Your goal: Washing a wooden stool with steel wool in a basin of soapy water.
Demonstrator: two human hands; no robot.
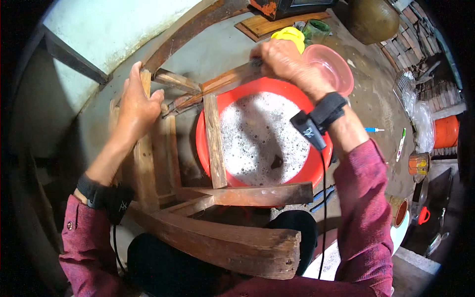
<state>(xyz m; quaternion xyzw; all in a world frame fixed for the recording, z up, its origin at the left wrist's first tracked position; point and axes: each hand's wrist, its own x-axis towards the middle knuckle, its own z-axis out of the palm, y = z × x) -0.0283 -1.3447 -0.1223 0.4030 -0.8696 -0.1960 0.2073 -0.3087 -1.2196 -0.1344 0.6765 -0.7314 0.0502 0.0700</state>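
A wooden stool or chair frame (pixel 146 174), with worn brown legs and cross rails, lies tilted across my lap. My left hand (pixel 135 107) holds its far left corner, thumb and fingers around a rail. My right hand (pixel 284 61) is curled at the far end of an upper leg (pixel 230 78). A small dark object (pixel 256 62) shows under its fingers; what it is cannot be made out. Beneath the frame stands a red plastic basin (pixel 323 159) of foamy water (pixel 256 137). One cross rail (pixel 215 141) spans over the basin's left side.
Beyond my right hand are a pink plastic bowl (pixel 336 70), a yellow plastic item (pixel 291 35) and a green glass jar (pixel 317 28). A wooden board (pixel 282 24) lies behind. On the right floor are a toothbrush (pixel 400 144) and a rusty can (pixel 419 163). A large brown jar (pixel 373 20) stands far right.
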